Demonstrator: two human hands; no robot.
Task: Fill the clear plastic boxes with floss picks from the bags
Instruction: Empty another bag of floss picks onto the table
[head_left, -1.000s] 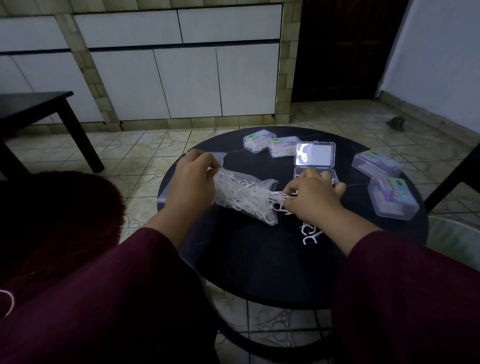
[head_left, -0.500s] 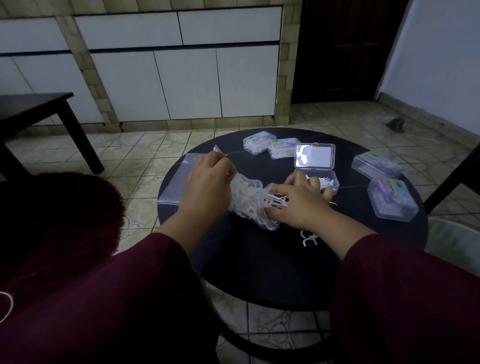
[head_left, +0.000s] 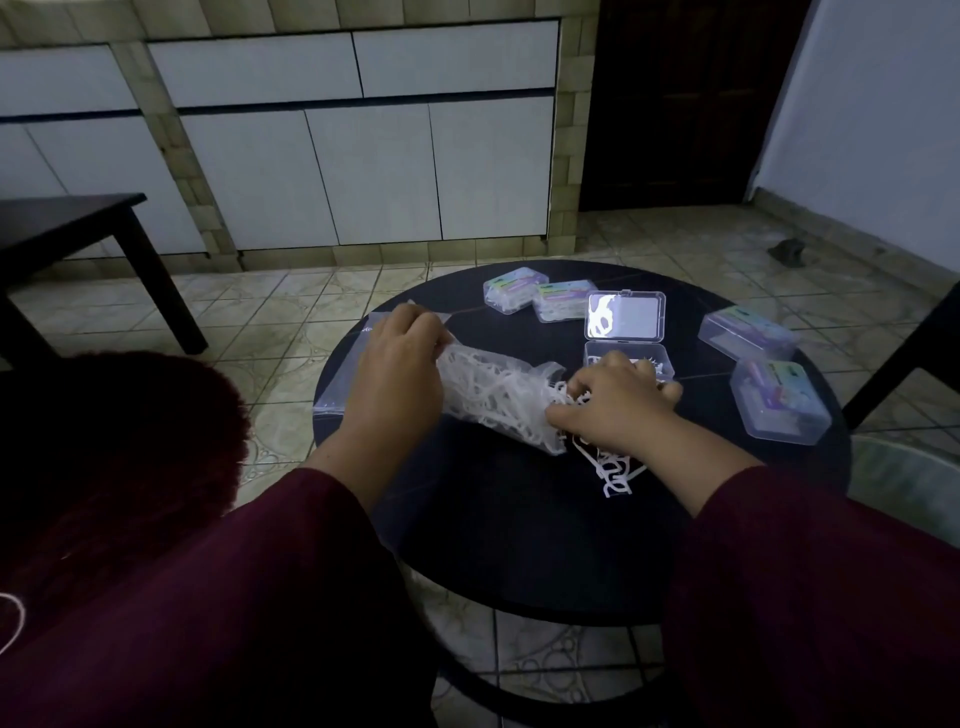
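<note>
A clear bag (head_left: 498, 397) full of white floss picks lies on the round black table (head_left: 519, 530). My left hand (head_left: 395, 374) grips the bag's closed end. My right hand (head_left: 618, 410) is at the bag's mouth, fingers curled round a clump of floss picks (head_left: 563, 397). Behind that hand stands an open clear box (head_left: 626, 353) with its lid (head_left: 623, 317) raised; a few picks show inside it. White lettering (head_left: 613, 475) shows on the table below my right hand.
Two closed filled boxes (head_left: 514, 289) (head_left: 563, 301) sit at the table's far side, two more (head_left: 745, 332) (head_left: 776, 400) at the right. An empty clear bag (head_left: 340, 384) hangs over the left edge. A dark side table (head_left: 67, 228) stands far left.
My right hand went from the open box back to the bag's mouth and took hold of picks there. My left hand shifted slightly while holding the bag.
</note>
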